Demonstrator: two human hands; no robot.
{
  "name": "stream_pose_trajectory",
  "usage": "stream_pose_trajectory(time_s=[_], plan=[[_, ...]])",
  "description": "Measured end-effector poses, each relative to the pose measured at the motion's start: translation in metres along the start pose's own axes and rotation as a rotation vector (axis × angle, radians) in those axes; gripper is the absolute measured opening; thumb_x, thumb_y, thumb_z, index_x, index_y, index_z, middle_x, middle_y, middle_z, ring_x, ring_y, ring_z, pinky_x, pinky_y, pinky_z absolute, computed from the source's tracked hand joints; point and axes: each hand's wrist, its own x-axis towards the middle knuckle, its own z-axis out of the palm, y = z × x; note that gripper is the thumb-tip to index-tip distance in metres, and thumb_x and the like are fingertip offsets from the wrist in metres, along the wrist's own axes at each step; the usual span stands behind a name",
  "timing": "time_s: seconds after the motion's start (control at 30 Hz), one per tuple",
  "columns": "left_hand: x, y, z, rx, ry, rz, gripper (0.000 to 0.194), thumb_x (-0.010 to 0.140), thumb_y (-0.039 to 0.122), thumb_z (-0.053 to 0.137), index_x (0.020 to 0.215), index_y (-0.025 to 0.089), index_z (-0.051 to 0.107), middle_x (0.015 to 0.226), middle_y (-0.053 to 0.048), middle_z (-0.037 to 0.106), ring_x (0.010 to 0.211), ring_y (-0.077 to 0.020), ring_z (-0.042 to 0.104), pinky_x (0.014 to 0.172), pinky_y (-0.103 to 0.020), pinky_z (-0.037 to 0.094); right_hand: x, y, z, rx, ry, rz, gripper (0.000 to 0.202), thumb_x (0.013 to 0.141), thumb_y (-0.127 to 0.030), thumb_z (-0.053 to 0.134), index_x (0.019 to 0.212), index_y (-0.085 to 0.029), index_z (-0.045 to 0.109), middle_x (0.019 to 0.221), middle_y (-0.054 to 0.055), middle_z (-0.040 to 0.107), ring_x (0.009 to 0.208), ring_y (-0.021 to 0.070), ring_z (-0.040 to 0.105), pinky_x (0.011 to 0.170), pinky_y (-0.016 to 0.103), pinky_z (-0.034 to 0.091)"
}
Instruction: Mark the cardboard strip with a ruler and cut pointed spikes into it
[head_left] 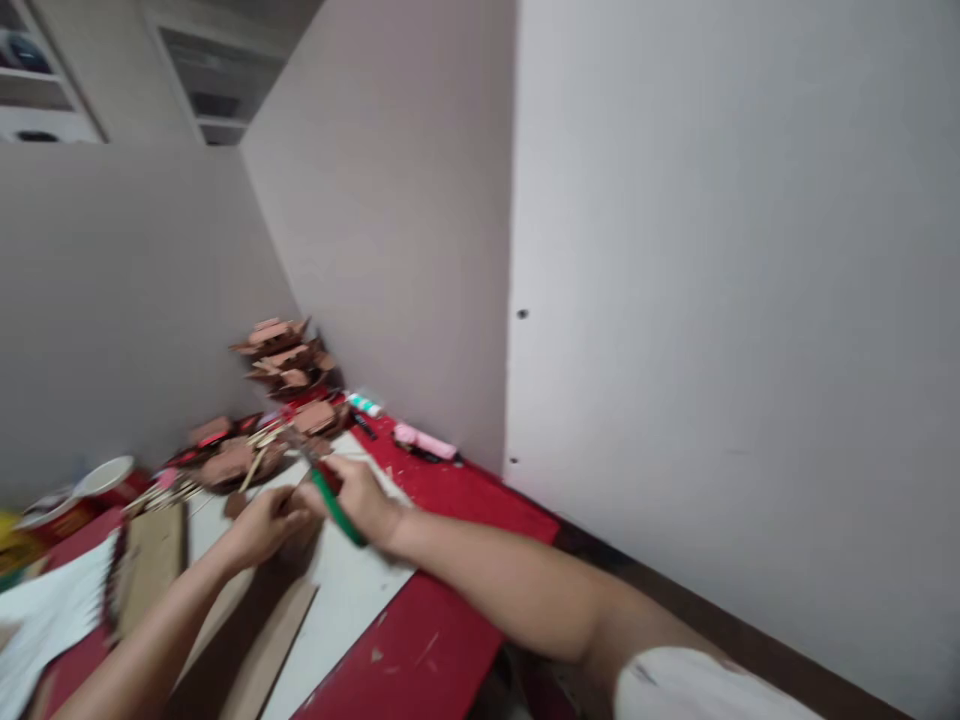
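Observation:
My right hand (364, 503) is closed on a pair of scissors (335, 508) with green handles. Their metal blades point up and left, away from me, and are blurred; whether they are parted I cannot tell. Close beside it, my left hand (266, 525) has its fingers pinched together on a brown cardboard piece (300, 548), mostly hidden and smeared by motion. Both hands are above a white sheet (349, 610) on the red table (420, 640). Beneath my left forearm lies a larger flat piece of cardboard (277, 640).
Stacked brown cardboard shapes (281, 355) stand in the far corner, with thin wooden sticks (169, 492) nearer. A pink tube (425, 441) and a white-and-teal tube (364, 404) lie by the wall. A red-and-white cup (112, 480) is at left. Grey partitions (390, 230) enclose the table.

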Motion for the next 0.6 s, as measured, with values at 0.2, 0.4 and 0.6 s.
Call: stream_pose_trajectory(time_s=[0.2, 0.4, 0.6], plan=[[-0.068, -0.026, -0.063, -0.081, 0.258, -0.337, 0.030, 0.094, 0.039, 0.056, 0.112, 0.015, 0.060, 0.095, -0.004, 0.066, 0.072, -0.0138, 0.063, 0.063, -0.031, 0.055, 0.000, 0.010, 0.006, 0.071, -0.029, 0.017, 0.029, 0.081, -0.047, 0.057, 0.077, -0.018, 0.058, 0.067, 0.002, 0.059, 0.062, 0.0154, 0.049, 0.059, 0.025, 0.040], [-0.148, -0.059, -0.141, 0.026, 0.664, -0.576, 0.034, 0.093, 0.035, 0.059, 0.120, 0.017, 0.058, 0.113, -0.008, 0.064, 0.090, -0.0194, 0.065, 0.075, -0.039, 0.057, -0.005, 0.021, 0.017, -0.062, -0.157, 0.018, 0.039, 0.078, -0.056, 0.058, 0.063, -0.020, 0.054, 0.059, 0.002, 0.057, 0.057, 0.0163, 0.049, 0.055, 0.026, 0.036], [-0.200, -0.083, -0.169, 0.370, 0.916, -0.783, 0.041, 0.091, 0.035, 0.061, 0.128, 0.019, 0.054, 0.133, -0.011, 0.055, 0.114, -0.0276, 0.057, 0.093, -0.051, 0.049, -0.002, 0.027, 0.018, -0.269, -0.261, 0.059, 0.032, 0.080, -0.050, 0.056, 0.068, -0.020, 0.060, 0.064, 0.005, 0.062, 0.061, 0.0207, 0.056, 0.057, 0.029, 0.037]])
